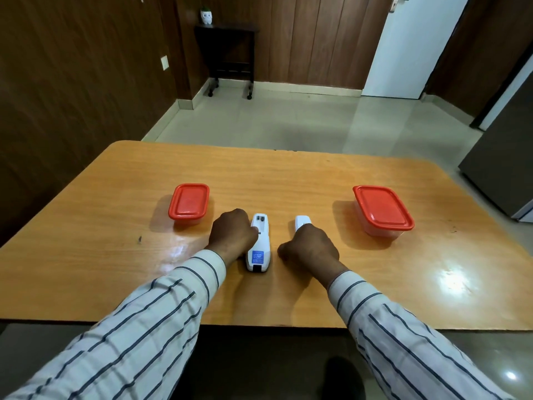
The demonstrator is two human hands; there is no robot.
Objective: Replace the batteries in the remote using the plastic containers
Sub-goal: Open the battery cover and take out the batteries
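A white remote [259, 245] lies face down in the middle of the wooden table [288, 180], its battery compartment uncovered at the far end. My left hand [232, 233] rests against the remote's left side, fingers curled onto it. The white battery cover [301, 221] lies to the right of the remote, and my right hand [310, 249] is closed over its near end. Two clear plastic containers with red lids stand apart: a small one [189, 204] at the left and a larger one [382, 209] at the right. Both lids are on. No loose batteries show.
The table's near edge runs just below my forearms. Beyond the far edge is tiled floor [288, 119], with a small dark side table [227, 47] against the wood-panelled wall. A grey cabinet [501, 168] stands at the right.
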